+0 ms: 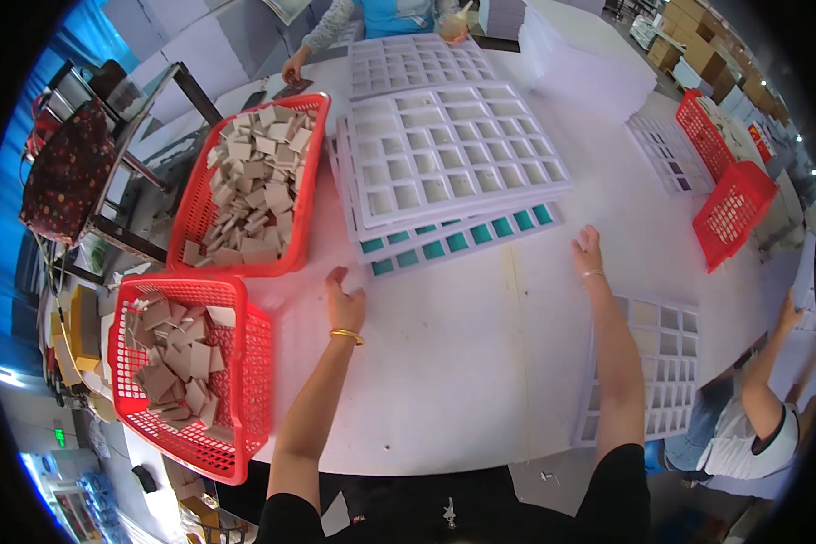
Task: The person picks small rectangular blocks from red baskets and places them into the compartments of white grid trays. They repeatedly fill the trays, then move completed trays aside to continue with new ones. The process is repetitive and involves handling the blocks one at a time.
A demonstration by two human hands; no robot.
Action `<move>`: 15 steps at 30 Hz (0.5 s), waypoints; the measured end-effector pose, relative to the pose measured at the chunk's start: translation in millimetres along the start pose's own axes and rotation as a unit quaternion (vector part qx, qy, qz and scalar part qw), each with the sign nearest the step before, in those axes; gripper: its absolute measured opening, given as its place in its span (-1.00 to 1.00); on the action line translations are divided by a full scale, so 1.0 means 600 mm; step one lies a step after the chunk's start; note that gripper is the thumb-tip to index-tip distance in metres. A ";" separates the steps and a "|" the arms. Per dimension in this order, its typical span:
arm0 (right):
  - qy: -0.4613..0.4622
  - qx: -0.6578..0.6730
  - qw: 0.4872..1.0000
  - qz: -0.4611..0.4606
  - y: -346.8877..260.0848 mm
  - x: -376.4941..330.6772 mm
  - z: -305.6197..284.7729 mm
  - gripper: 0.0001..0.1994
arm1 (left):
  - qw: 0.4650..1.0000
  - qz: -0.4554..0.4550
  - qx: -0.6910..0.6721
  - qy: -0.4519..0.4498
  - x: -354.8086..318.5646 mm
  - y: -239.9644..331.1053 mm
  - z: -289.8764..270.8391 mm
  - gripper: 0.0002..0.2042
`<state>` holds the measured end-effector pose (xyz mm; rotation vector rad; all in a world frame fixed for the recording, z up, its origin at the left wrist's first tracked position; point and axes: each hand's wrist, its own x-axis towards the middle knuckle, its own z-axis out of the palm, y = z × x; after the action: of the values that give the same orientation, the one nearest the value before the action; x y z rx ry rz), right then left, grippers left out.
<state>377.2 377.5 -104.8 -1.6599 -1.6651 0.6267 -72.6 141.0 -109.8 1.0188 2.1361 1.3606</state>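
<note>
My left hand [344, 301] is over the white table, fingers slightly curled and apart, with nothing in it. Its nearest neighbours are the red baskets and the front left corner of a tray stack. On the right, my right hand [588, 252] hovers near the stack's front right corner, also empty, fingers loosely bent and spread. Between and beyond them lies the stack of white gridded trays [369, 207], slightly askew. Its top tray shows pale compartments. Teal squares [458, 242] fill the front row of a lower tray jutting out toward me.
Two red baskets [179, 283] of beige square tiles [267, 195] stand at left. Another gridded tray [666, 340] lies beside my right forearm. Across the table [444, 363], a co-worker's hand [295, 68] reaches in. Red baskets [734, 213] and a white stack [585, 63] occupy the far right.
</note>
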 end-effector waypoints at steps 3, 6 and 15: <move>0.015 -0.026 0.999 0.026 -0.026 0.030 0.085 -0.47 | 0.997 0.036 -0.062 -0.021 0.016 -0.015 0.031 -0.36; 0.065 0.013 0.998 -0.001 -0.019 0.016 0.113 -0.46 | 0.998 0.025 -0.052 -0.020 0.007 0.016 0.044 -0.35; -0.044 0.191 0.976 0.097 0.021 -0.192 -0.010 -0.46 | 0.979 -0.099 -0.178 -0.034 -0.141 -0.011 -0.060 -0.40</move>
<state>383.0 263.4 -126.4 -1.5365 -1.3437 1.0570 -44.2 53.5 -103.7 0.6817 1.8021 1.5125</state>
